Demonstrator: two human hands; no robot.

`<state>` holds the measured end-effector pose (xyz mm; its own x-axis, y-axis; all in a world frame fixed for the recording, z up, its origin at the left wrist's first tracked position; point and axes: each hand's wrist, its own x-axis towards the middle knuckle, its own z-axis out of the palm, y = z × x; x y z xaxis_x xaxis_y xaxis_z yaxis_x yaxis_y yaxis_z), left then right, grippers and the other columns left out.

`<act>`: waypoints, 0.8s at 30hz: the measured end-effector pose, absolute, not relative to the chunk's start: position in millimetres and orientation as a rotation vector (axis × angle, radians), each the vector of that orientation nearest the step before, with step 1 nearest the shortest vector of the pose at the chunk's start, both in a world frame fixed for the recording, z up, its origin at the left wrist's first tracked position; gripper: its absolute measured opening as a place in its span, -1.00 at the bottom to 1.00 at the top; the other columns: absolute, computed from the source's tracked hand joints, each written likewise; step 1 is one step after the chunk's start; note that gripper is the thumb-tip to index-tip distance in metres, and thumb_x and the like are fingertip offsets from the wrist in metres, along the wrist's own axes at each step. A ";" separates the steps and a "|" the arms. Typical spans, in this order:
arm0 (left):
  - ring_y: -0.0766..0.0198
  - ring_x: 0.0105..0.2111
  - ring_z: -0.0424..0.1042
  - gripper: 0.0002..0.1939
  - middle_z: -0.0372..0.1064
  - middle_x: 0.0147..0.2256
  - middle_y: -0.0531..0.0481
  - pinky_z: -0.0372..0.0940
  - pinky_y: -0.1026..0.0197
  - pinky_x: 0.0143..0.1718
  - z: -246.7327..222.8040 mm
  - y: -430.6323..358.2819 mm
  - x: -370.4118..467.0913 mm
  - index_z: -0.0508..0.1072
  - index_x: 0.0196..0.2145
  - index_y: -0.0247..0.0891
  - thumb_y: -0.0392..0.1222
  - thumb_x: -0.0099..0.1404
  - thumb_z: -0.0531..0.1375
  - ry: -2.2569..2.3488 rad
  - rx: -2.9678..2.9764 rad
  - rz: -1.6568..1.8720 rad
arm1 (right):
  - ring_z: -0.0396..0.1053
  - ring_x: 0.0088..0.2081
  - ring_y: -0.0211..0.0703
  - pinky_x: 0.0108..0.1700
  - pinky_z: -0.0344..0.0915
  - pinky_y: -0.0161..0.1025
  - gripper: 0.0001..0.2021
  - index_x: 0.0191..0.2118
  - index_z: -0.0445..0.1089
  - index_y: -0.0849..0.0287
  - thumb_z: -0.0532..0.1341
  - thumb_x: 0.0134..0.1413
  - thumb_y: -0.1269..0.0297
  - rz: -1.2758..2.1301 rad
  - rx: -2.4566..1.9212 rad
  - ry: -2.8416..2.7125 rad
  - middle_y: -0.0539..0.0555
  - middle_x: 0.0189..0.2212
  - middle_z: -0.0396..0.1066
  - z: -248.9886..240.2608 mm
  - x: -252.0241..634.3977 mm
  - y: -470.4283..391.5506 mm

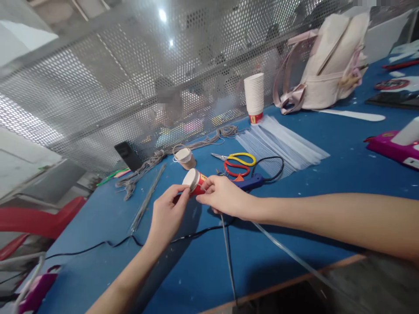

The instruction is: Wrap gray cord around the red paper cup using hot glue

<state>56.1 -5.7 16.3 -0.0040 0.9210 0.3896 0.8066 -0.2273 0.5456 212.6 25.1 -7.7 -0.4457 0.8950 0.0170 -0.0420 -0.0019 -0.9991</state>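
A red and white paper cup (200, 185) lies tilted between my two hands, with grey cord wound around it near its white end. My left hand (168, 211) pinches the cup's near side with thumb and fingers. On the other side, my right hand (225, 196) has its fingers closed on the grey cord (227, 248), which trails down over the table's front edge. Just behind the right hand lies a blue glue gun (251, 182), partly hidden. Scissors (240, 162) with a yellow and a red handle rest beyond it. A cord-wrapped cup (185, 158) stands farther back.
Stacked paper cups (254, 97) stand by clear strips (284, 146) and a pale backpack (334, 65). Grey cord bundles (209, 140) lie along the perforated metal screen (137, 74). A black cable (111, 244) crosses the blue table (104, 266). A phone-like black object (127, 155) leans at the back.
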 end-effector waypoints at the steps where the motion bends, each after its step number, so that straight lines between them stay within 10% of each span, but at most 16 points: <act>1: 0.21 -0.41 0.46 -0.75 0.52 -0.41 0.00 0.30 0.23 -0.35 17.1 -5.8 57.2 0.52 -0.37 -0.21 -0.04 0.22 0.10 1.832 2.081 1.037 | 0.16 -0.68 -0.40 -0.64 0.05 -0.42 -0.89 -0.47 0.28 0.20 0.25 -0.09 0.46 1.487 -0.904 -1.520 -0.14 -0.67 0.24 -7.2 213.3 26.0; 24: 0.21 -0.45 0.48 -0.80 0.55 -0.46 -0.01 0.36 0.21 -0.38 17.2 -7.4 65.9 0.55 -0.40 -0.23 -0.08 0.06 0.23 1.821 1.708 1.078 | 0.35 -0.42 -0.29 -0.35 0.26 -0.35 -0.84 -0.40 0.52 0.21 0.18 0.02 0.48 1.445 -0.819 -1.471 -0.02 -0.47 0.47 -3.4 229.8 18.9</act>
